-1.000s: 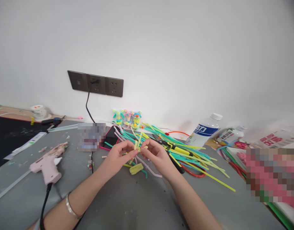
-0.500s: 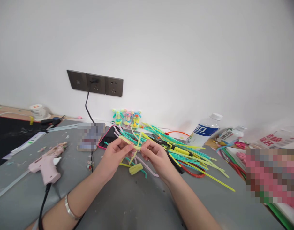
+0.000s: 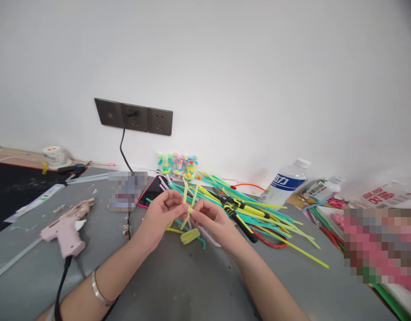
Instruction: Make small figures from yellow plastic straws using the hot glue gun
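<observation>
Between my two hands are crossed pale yellow pipe cleaners; some of their ends stick up and one points down. My left hand is closed, thumb and fingertips pinching them from the left. From the right, my right hand pinches them near the crossing. Just below my hands a folded yellow pipe cleaner bundle lies on the grey table. Behind and to the right spread many yellow and teal pipe cleaners, with black-and-yellow pliers lying on them.
At left a pink glue gun rests with its black cord. A phone lies behind my left hand. Small colourful pipe cleaner figures stand against the wall. A white bottle stands at right, near a blurred pink bundle.
My right hand has shifted slightly left, closer to my left hand. The pipe cleaner end that pointed left now stands upright.
</observation>
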`<state>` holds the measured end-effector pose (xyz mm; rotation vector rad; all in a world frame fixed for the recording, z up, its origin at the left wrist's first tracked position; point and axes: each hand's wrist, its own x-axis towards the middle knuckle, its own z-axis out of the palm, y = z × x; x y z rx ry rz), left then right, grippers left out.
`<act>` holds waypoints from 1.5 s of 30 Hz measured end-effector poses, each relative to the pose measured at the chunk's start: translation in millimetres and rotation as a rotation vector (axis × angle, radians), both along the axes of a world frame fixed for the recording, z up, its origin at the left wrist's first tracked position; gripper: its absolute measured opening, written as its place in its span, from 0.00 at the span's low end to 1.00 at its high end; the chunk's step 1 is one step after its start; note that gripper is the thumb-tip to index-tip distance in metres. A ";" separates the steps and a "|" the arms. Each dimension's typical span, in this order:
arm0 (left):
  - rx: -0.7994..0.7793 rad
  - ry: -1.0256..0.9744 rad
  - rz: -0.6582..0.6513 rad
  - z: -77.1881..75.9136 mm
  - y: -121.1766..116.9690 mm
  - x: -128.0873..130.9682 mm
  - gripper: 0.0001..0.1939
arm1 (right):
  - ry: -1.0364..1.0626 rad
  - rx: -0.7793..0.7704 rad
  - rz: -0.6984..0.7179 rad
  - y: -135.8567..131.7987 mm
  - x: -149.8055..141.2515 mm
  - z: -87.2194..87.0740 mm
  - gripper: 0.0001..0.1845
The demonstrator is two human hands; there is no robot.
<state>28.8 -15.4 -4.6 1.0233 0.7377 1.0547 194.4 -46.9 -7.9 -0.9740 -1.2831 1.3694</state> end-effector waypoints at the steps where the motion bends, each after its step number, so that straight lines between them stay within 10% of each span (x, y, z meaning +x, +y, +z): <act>1: 0.000 0.005 -0.022 -0.3 0.1 -0.6 0.18 | -0.011 0.020 0.005 0.0 0.8 1.0 0.17; 8: -0.037 0.115 -0.219 -3.6 -2.3 -0.1 0.19 | -0.035 0.118 0.021 1.2 0.2 0.8 0.15; 18: 0.042 0.143 -0.128 -7.2 1.0 -3.0 0.16 | -0.162 0.274 -0.132 1.0 -1.3 0.2 0.11; 45: -0.040 0.013 -0.210 -4.3 0.3 -4.0 0.17 | 0.135 -0.036 0.126 -1.6 6.0 0.5 0.12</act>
